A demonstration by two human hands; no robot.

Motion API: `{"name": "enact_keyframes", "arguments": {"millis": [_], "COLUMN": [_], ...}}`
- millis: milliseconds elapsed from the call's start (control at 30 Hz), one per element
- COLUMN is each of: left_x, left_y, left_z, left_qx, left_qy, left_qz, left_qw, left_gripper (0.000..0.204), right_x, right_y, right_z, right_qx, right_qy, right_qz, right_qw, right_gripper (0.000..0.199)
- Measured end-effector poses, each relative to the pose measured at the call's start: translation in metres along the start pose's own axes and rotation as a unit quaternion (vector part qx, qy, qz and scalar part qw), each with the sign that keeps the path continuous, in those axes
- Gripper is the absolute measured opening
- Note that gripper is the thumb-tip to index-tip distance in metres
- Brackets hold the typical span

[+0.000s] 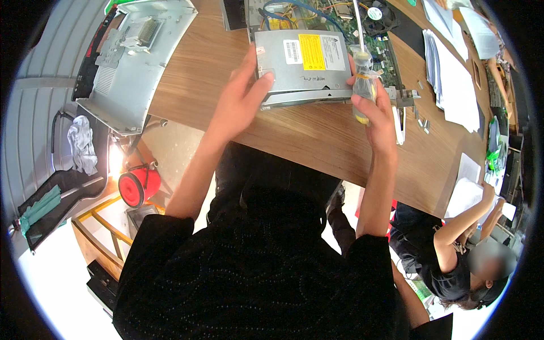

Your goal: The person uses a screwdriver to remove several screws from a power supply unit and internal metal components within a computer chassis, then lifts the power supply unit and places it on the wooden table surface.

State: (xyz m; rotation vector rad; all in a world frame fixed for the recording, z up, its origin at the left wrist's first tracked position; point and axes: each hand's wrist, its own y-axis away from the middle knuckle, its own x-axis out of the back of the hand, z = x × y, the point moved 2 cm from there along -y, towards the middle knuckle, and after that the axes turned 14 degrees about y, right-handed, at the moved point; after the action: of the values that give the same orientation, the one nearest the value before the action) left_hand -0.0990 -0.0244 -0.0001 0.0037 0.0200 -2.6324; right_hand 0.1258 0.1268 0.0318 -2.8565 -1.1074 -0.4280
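Between both hands, grey drive box (303, 65), left hand (241, 99) gripping, right hand (377, 116) holding screwdriver (362, 79)

Grey metal box-shaped drive unit with yellow label (301, 67): lies on the wooden worktop (317, 141) near its front edge. Left hand (241, 99) grips the unit's left side. Right hand (375, 110), at its right side, holds a clear-handled screwdriver (362, 79) upright. Green circuit board (362, 28) behind the unit.

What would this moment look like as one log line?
left hand: grips grey drive box | right hand: holds yellow-handled screwdriver | surface: wooden table
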Motion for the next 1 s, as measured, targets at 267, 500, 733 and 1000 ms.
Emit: {"name": "enact_keyframes", "arguments": {"millis": [267, 500, 733, 1000], "left_x": [0.000, -0.059, -0.080, -0.078], "left_y": [-0.003, -0.051, -0.076, -0.076], "left_z": [0.056, 0.120, 0.100, 0.075], "left_qx": [-0.217, -0.517, -0.344, -0.282], "left_qy": [-0.215, -0.203, -0.071, -0.048], "left_qz": [0.060, -0.097, -0.298, -0.320], "left_qw": [0.950, 0.826, 0.888, 0.903], "left_gripper": [0.070, 0.053, 0.018, 0.021], "right_x": [0.067, 0.116, 0.110, 0.074], "right_y": [0.030, 0.071, 0.061, 0.024], "right_z": [-0.079, -0.174, -0.215, -0.204], "right_qx": [-0.100, 0.093, 0.182, 0.232], "right_qy": [0.241, 0.508, 0.521, 0.429], "right_qz": [0.115, 0.161, 0.183, 0.119], "right_qw": [0.958, 0.841, 0.814, 0.865], "right_gripper": [0.050, 0.052, 0.055, 0.053]}}
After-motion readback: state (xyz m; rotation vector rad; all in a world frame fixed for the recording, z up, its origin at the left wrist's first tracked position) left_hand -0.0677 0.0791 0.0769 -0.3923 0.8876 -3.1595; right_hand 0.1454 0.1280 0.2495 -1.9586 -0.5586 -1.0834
